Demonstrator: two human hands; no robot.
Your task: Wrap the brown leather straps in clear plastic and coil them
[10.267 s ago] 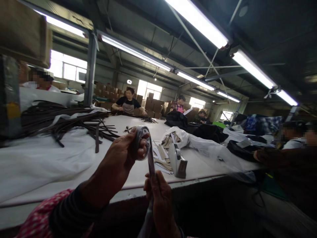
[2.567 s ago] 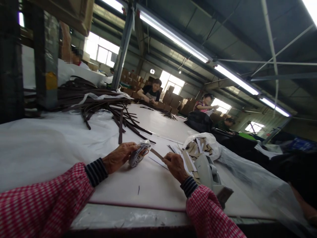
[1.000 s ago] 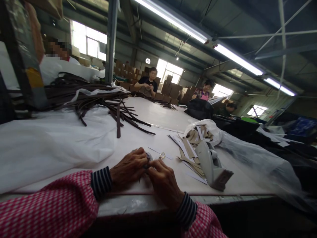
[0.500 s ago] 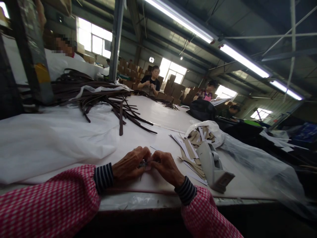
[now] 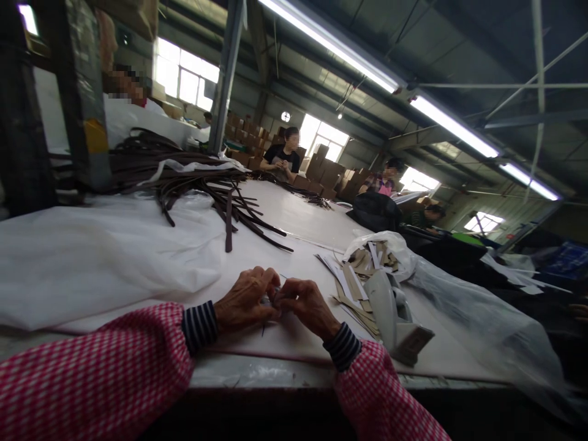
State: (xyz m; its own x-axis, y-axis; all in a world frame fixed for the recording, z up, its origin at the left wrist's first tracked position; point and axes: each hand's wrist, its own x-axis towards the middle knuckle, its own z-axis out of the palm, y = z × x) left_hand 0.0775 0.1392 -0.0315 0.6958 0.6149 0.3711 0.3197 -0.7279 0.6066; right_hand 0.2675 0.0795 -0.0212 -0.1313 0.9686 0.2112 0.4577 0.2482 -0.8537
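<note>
My left hand (image 5: 245, 300) and my right hand (image 5: 305, 305) rest together on the white table (image 5: 294, 340) near its front edge. Both are closed, fingertips meeting over a small grey bundle (image 5: 267, 300) that is mostly hidden between them. A thin dark strand trails from under the hands toward me. Red-checked sleeves with striped cuffs cover both forearms.
A grey tape dispenser (image 5: 397, 318) stands right of my hands, beside scattered card strips (image 5: 353, 282) and a clear plastic bag (image 5: 459, 306). White sheeting (image 5: 105, 257) and a pile of dark straps (image 5: 197, 184) lie to the left. Other people sit at the table's far side.
Earlier I wound a grey strap round my left hand and brought the coil down to the table. Both hands have since closed together over it. In the last half second they barely moved.
</note>
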